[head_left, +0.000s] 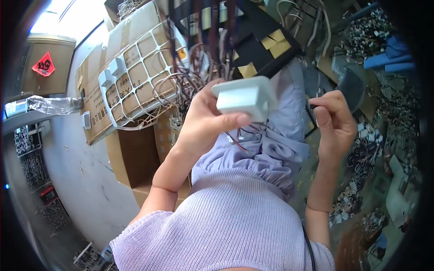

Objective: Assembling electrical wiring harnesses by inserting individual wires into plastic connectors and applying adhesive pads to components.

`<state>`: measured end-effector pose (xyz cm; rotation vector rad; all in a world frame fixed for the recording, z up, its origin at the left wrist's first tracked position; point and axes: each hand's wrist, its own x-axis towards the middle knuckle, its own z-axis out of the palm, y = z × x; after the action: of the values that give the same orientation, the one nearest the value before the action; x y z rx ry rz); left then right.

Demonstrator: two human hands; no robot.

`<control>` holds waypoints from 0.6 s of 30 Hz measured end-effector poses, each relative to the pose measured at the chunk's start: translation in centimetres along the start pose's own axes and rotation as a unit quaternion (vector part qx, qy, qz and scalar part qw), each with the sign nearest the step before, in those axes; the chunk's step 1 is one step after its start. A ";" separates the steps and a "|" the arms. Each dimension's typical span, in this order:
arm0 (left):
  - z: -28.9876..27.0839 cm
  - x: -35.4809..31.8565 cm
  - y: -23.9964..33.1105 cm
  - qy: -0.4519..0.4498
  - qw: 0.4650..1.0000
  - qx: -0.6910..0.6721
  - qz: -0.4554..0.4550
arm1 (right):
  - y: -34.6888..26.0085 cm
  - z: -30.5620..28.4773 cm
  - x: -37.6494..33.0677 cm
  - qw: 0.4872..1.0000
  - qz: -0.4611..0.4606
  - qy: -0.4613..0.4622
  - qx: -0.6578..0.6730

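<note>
A view looking down from a person's head at their own two bare hands, raised over a lap covered by a lilac ribbed knit top [235, 226] and gathered lilac fabric.

The left hand [203, 119] is closed around a small pale rectangular plastic housing [245, 98], white with a faint green tint. The thumb presses along its lower edge and the fingers wrap behind it, so the box sits upright in the grip at the centre of the picture. Thin red and dark wires [237, 137] trail out from under the box, down toward the lap.

The right hand [335, 124] is well apart from the box, on the right side. Its fingers are curled in and its thumb and forefinger pinch a thin dark wire [310, 110]; the wire's far end is too small to make out.

Behind the left hand stands an open brown cardboard carton [135, 153]. A white plastic grid tray [135, 67] rests tilted across its top, with a couple of small white boxes sitting in its cells and a tangle of wire bundles [190, 77] spilling over its right edge. Farther back is a black stand with yellow patches [266, 45]. To the right, the floor [384, 131] is littered with small mixed parts, and blue pieces [393, 56] lie near the upper right.
</note>
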<state>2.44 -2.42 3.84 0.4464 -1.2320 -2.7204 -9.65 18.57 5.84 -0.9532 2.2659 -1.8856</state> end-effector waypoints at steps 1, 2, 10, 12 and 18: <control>0.7 0.5 -0.5 -0.007 1.000 -0.007 -0.001 | -0.2 -0.3 0.0 0.999 0.004 -0.001 0.048; 1.1 1.0 -1.0 -0.013 1.000 -0.014 -0.002 | -0.1 -0.4 -0.2 0.997 0.022 0.001 0.075; 3.4 1.6 -2.5 -0.018 0.999 0.018 -0.029 | 1.2 0.1 -0.7 0.990 0.010 -0.021 0.141; 3.9 1.7 -2.5 -0.012 0.999 0.017 -0.032 | 1.4 0.0 -0.6 0.990 0.004 -0.023 0.138; 3.3 2.3 -2.9 -0.016 0.998 0.065 -0.001 | 1.4 -0.5 0.0 0.995 0.033 -0.035 0.084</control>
<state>-0.75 1.28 3.26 0.4192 -1.4241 -2.6683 -10.46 19.14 4.67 -0.8939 2.0357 -1.9452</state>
